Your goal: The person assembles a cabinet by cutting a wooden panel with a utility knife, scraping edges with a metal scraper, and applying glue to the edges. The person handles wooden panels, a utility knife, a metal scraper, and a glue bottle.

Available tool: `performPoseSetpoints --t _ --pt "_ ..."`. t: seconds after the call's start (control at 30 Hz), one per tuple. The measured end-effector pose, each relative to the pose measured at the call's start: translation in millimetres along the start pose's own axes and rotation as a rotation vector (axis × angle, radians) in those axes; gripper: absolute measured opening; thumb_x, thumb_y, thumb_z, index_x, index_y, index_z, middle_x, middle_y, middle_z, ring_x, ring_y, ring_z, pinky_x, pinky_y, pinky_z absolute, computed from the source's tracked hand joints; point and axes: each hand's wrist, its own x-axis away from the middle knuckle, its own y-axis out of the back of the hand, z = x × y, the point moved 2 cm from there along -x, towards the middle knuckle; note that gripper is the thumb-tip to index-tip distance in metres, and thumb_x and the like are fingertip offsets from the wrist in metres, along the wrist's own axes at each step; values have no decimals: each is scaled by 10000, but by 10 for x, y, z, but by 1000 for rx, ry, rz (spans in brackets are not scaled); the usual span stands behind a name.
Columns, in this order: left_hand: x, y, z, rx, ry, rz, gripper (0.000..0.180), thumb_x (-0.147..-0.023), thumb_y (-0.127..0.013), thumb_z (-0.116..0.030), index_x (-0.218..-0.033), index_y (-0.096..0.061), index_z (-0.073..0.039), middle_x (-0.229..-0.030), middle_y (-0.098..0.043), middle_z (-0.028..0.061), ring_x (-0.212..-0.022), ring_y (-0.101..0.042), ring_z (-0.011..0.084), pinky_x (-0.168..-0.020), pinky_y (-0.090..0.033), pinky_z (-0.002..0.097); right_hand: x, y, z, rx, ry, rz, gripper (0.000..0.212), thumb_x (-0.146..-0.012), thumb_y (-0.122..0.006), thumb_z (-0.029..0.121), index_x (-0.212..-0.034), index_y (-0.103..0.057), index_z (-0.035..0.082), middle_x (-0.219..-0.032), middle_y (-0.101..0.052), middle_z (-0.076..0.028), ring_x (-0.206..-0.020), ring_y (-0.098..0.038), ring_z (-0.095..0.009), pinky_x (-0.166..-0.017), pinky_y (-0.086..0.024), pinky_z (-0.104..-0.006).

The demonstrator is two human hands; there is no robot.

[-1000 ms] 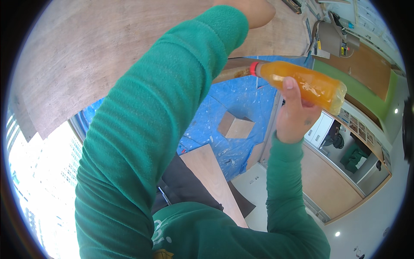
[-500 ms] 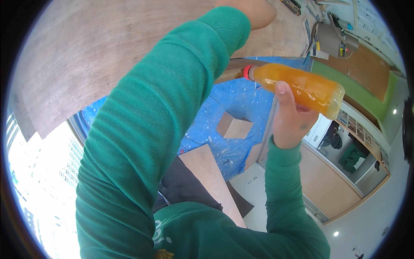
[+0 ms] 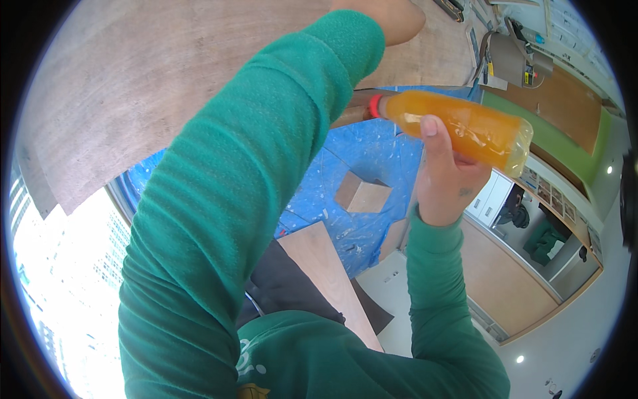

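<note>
My right hand (image 3: 452,176) is wrapped round a clear plastic bottle (image 3: 465,126) of orange liquid, its thumb lying along the near side. The bottle lies nearly sideways, its neck with a red ring to the left and its clear base to the right. Whether a cap sits on the neck is hard to make out. My left arm reaches up across the view in a green sleeve. Only the wrist and back part of my left hand (image 3: 402,21) show at the top edge, over a wooden board (image 3: 166,73). Its fingers are out of the picture.
Blue sheeting (image 3: 319,193) covers the floor below, with a small wooden block (image 3: 367,194) on it. A pale wood panel (image 3: 325,266) leans near my body. Tools (image 3: 450,9) lie at the board's far right. Wooden cabinets (image 3: 512,279) stand at the right, a bright window (image 3: 66,286) at the left.
My right hand and the bottle have shifted slightly up and left, with the neck end a little higher. My left arm has hardly moved.
</note>
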Motion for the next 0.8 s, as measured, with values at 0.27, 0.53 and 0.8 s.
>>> performPoseSetpoints --t 0.27,0.53,0.8 --pt "2 20 -23 -41 -2 51 400 -881 -555 -278 -1022 -766 32 -1084 -711 304 -1062 -687 447 -965 -533 497 78 -57 77 -61 89 98 360 -877 -816 92 -1166 -624 -6 -1076 -709 -93 -959 -688 -166 -923 -530 -295" --pt "-10 -8 -20 6 31 38 406 -873 -556 -276 -1023 -761 41 -1077 -706 315 -1061 -684 455 -971 -530 498 5 2 32 51 -68 -44 363 -878 -821 106 -1166 -627 2 -1078 -706 -90 -971 -685 -158 -914 -536 -294" --pt "-3 -26 4 26 37 22 408 -874 -562 -281 -1018 -759 46 -1068 -701 325 -1055 -683 463 -964 -530 504 -21 -32 35 -4 -33 -46 384 -875 -828 117 -1178 -623 1 -1081 -707 -91 -975 -684 -162 -916 -536 -294"
